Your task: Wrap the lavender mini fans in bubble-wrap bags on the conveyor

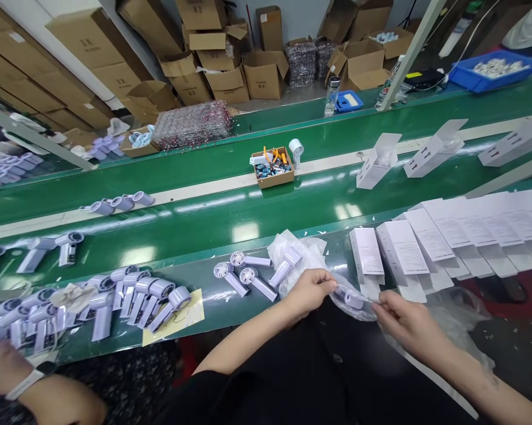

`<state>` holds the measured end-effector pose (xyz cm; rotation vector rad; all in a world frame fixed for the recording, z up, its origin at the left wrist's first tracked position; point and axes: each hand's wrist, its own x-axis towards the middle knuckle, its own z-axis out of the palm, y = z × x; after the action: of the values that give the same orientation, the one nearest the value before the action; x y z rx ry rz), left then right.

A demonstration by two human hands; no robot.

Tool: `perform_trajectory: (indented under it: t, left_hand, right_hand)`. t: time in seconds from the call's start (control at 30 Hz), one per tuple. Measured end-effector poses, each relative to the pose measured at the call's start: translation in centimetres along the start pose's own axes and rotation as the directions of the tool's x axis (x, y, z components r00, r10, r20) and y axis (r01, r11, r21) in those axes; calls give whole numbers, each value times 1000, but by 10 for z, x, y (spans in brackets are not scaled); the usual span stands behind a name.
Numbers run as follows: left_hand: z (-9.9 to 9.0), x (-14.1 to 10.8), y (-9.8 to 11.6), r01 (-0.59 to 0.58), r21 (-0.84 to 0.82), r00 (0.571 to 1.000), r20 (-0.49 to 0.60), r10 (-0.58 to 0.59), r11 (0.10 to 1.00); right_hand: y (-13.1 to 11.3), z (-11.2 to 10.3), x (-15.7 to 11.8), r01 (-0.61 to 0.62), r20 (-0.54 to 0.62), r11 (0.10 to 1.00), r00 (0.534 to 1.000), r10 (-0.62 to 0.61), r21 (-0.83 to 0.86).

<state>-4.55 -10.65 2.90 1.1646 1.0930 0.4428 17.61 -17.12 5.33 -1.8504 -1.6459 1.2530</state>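
A clear plastic bag (362, 314) with a lavender handheld fan (351, 298) inside is stretched between my two hands, in front of my body. My left hand (309, 290) pinches the bag's left end, and my right hand (410, 321) pinches its right edge. Close beyond my left hand, another lavender fan (286, 265) rests on a heap of clear bags (295, 245). Several more fans (258, 283) lie to the left on the green bench. Just past my right hand stand white boxes (367, 252) with open flaps.
A co-worker's hand (5, 369) is at the lower left beside rows of lavender fan parts (135, 292). Across the green conveyor (195, 221) sit a small carton of parts (275, 182) and open white boxes (378, 162). Brown cartons (266, 74) are stacked behind.
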Motion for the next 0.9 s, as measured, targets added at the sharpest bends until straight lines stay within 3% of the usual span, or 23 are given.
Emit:
perform_trajectory:
  t: [0.07, 0.17, 0.23, 0.3, 0.33, 0.37, 0.4, 0.47, 0.53, 0.6, 0.7, 0.8, 0.9]
  left_hand:
    - [-7, -7, 10, -131, 59, 991, 25, 130, 990]
    - [-8, -5, 12, -314, 257, 946, 165, 279, 914]
    - [-6, 5, 1, -351, 340, 935, 184, 305, 872]
    - [-7, 17, -17, -319, 348, 944, 33, 328, 882]
    - [-11, 22, -26, -279, 310, 944, -86, 319, 909]
    - [-16, 25, -34, -229, 236, 936, -214, 281, 944]
    - [-23, 27, -39, -183, 127, 919, -330, 216, 975]
    - [-38, 25, -43, -134, -138, 867, -495, 49, 981]
    - [-51, 19, -40, -161, -339, 821, -567, -64, 927]
    - [-60, 12, -33, -217, -439, 804, -587, -95, 872]
    - [-69, 2, -24, -261, -526, 790, -599, -135, 810]
    - [-72, 1, -14, -352, -575, 752, -643, -142, 739]
    - [-63, 15, 1, -433, -574, 779, -626, -32, 695]
  right_hand:
    - [-10, -3, 9, -46, 114, 979, 993, 24, 201]
    - [-17, 0, 37, -90, 224, 874, 974, -22, 478]
    - [-15, 0, 59, -107, 371, 841, 921, -118, 531]
    - [-6, -5, 79, -47, 539, 904, 815, -211, 424]
    - [2, -7, 88, 49, 583, 951, 780, -227, 305]
    - [12, -8, 96, 170, 592, 975, 775, -220, 140]
    - [24, -7, 104, 296, 560, 953, 802, -207, -71]
    - [48, 3, 119, 467, 509, 762, 835, -212, -449]
    - [65, 17, 135, 613, 571, 560, 773, -276, -558]
    - [69, 24, 152, 707, 624, 470, 699, -349, -529]
    - [50, 13, 178, 725, 563, 454, 688, -458, -517]
    - [25, -8, 194, 693, 408, 476, 711, -573, -541]
    - [16, -15, 199, 638, 241, 542, 740, -628, -547]
